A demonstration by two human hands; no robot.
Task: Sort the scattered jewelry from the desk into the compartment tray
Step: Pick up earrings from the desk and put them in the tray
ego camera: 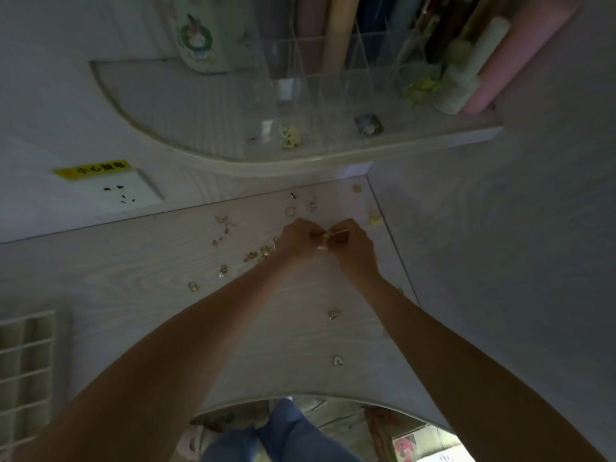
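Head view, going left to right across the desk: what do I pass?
Compartment tray at the left edge → wall socket → loose jewelry pieces scattered on the desk → left hand meeting right hand over a small yellow-tipped piece → pale yellow piece near the right wall.

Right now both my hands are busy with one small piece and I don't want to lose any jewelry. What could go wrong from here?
1. The left hand and right hand pinch one tiny piece above the desk; a slip could drop it among the loose pieces.
2. The left forearm passes close to the jewelry cluster and could sweep it.
3. The compartment tray sits far left, a long carry.
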